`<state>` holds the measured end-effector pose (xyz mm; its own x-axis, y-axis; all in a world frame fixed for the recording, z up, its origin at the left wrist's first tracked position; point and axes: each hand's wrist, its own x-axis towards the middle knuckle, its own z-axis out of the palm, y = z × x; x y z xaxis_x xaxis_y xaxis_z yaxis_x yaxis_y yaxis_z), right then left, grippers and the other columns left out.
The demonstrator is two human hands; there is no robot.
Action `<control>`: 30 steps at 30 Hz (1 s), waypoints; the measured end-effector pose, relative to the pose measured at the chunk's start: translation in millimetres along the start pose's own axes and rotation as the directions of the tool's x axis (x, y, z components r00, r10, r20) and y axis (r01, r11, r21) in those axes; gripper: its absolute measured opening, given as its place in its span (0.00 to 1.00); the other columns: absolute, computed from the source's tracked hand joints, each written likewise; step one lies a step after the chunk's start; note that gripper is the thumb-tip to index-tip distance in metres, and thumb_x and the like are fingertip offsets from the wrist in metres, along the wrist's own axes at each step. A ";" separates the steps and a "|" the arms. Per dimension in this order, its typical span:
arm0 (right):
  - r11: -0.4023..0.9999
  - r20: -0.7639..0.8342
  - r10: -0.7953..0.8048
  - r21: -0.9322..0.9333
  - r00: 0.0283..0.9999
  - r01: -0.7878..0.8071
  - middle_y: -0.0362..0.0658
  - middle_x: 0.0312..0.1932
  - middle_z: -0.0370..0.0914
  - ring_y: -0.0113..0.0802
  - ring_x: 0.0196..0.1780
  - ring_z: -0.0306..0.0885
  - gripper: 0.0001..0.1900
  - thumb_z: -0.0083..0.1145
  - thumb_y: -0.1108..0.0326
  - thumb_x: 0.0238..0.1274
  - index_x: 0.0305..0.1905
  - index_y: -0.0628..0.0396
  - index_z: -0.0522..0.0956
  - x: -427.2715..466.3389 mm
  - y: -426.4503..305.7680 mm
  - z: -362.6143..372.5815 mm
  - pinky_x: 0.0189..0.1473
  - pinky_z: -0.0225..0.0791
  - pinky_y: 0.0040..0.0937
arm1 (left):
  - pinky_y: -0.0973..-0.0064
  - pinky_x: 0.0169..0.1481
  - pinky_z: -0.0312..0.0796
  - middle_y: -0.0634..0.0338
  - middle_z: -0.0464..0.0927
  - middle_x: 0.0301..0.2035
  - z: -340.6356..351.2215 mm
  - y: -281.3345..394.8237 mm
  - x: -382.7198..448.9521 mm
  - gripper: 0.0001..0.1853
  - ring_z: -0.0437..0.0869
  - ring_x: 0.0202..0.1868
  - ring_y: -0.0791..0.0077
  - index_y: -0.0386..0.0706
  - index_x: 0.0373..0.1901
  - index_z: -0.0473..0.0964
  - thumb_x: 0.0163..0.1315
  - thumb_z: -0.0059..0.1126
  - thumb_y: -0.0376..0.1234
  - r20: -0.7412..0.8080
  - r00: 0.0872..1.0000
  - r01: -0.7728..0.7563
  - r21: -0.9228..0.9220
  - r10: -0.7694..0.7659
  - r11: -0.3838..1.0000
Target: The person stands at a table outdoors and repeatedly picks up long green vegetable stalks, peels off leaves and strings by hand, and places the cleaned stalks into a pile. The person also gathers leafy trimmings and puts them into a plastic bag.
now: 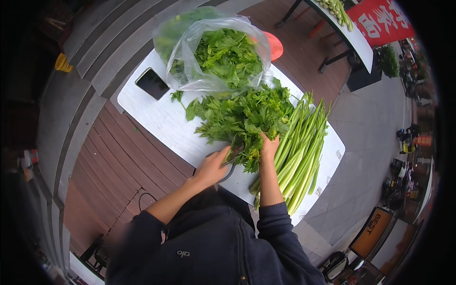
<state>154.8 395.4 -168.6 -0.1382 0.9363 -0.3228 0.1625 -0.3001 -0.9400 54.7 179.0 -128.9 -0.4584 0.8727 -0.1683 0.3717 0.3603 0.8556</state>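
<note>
My left hand (212, 166) is closed around dark-handled scissors (231, 172), with the blade part close against the leaves. My right hand (269, 149) grips a bunch of leafy celery tops (257, 113) spread over the white table (162, 123). Trimmed-looking green celery stalks (298, 156) lie in a pile to the right of that hand, roughly parallel to one another. Beyond the loose leaves, a clear plastic bag (181, 58) gapes open, full of celery leaves (228, 57). Foliage hides some of the scissors and of my right fingertips.
A smartphone (152, 83) with a dark screen lies at the table's left. Behind the bag shows a red plastic rim (274, 46). Grey steps (96, 64) rise at the left. Another table (356, 42) at the upper right bears more green stalks (336, 12), beside a red banner (383, 23).
</note>
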 end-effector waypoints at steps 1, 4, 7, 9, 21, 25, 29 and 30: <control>1.000 -0.013 -0.014 0.012 1.000 0.014 0.43 0.54 0.84 0.36 0.53 0.81 0.31 0.69 0.79 0.53 0.65 0.60 0.74 11.3 -0.7 -7.5 0.61 0.69 0.33 | 0.58 0.52 0.78 0.44 0.82 0.50 -5.8 -4.5 -10.0 0.36 0.84 0.49 0.43 0.45 0.74 0.68 0.60 0.62 0.26 -0.001 1.000 0.003 0.011 -0.003 1.000; 0.999 -0.021 -0.039 -0.030 0.999 0.039 0.43 0.51 0.85 0.35 0.51 0.80 0.25 0.69 0.79 0.54 0.60 0.61 0.78 37.1 -12.4 -38.2 0.59 0.70 0.33 | 0.57 0.49 0.78 0.46 0.82 0.48 -28.4 -10.1 -31.5 0.34 0.84 0.47 0.44 0.43 0.70 0.70 0.59 0.63 0.27 0.021 0.997 0.073 0.074 -0.074 0.995; 0.998 -0.042 -0.059 -0.026 0.997 0.058 0.43 0.47 0.85 0.35 0.48 0.80 0.19 0.69 0.78 0.55 0.54 0.61 0.81 47.7 -21.4 -62.9 0.54 0.72 0.34 | 0.55 0.44 0.77 0.47 0.81 0.43 -33.2 -32.0 -40.0 0.34 0.84 0.43 0.46 0.44 0.70 0.70 0.58 0.65 0.27 0.041 0.994 0.084 0.276 -0.099 0.958; 0.987 -0.054 0.077 0.147 0.996 -0.069 0.45 0.46 0.85 0.37 0.46 0.82 0.21 0.69 0.78 0.55 0.55 0.62 0.79 55.8 -20.1 -85.8 0.50 0.75 0.36 | 0.55 0.39 0.78 0.49 0.80 0.42 -27.4 -43.6 -36.3 0.32 0.86 0.41 0.48 0.42 0.68 0.71 0.59 0.65 0.28 0.100 0.994 -0.069 0.374 0.033 0.925; 0.994 0.001 0.071 0.083 0.997 -0.071 0.48 0.48 0.86 0.37 0.46 0.84 0.23 0.71 0.71 0.59 0.56 0.70 0.76 46.1 -19.1 -90.6 0.51 0.76 0.34 | 0.64 0.54 0.80 0.52 0.78 0.50 84.7 -51.6 31.5 0.27 0.83 0.50 0.54 0.36 0.64 0.74 0.60 0.55 0.23 0.251 0.891 -0.450 0.374 0.379 0.811; 0.997 0.000 0.078 0.007 0.997 -0.078 0.44 0.48 0.86 0.34 0.49 0.82 0.21 0.69 0.75 0.57 0.56 0.62 0.78 31.1 -39.5 -60.0 0.55 0.73 0.32 | 0.63 0.58 0.78 0.53 0.79 0.55 69.3 -47.2 40.7 0.24 0.81 0.55 0.53 0.36 0.62 0.76 0.62 0.56 0.22 0.126 0.931 -0.365 0.272 0.344 0.890; 0.996 0.170 -0.025 -0.083 0.985 0.040 0.41 0.47 0.86 0.32 0.47 0.81 0.20 0.66 0.78 0.56 0.56 0.58 0.80 41.3 -59.3 -31.4 0.53 0.73 0.30 | 0.60 0.61 0.75 0.53 0.74 0.62 22.5 -53.4 49.8 0.27 0.77 0.62 0.50 0.40 0.67 0.73 0.65 0.57 0.22 -0.178 0.971 -0.121 0.203 0.158 0.972; 0.993 0.206 -0.051 -0.098 0.977 0.073 0.40 0.47 0.86 0.30 0.47 0.81 0.20 0.65 0.79 0.56 0.55 0.59 0.80 51.2 -61.9 -24.6 0.53 0.72 0.29 | 0.60 0.61 0.75 0.52 0.72 0.64 9.5 -58.6 52.2 0.29 0.77 0.62 0.49 0.41 0.70 0.71 0.65 0.59 0.22 -0.246 0.965 -0.034 0.214 0.087 0.976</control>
<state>161.7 466.4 -124.3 -0.3446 0.8928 -0.2901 0.2468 -0.2120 -0.9456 16.7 206.5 -192.5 -0.6090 0.7925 0.0327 0.5508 0.3929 0.7363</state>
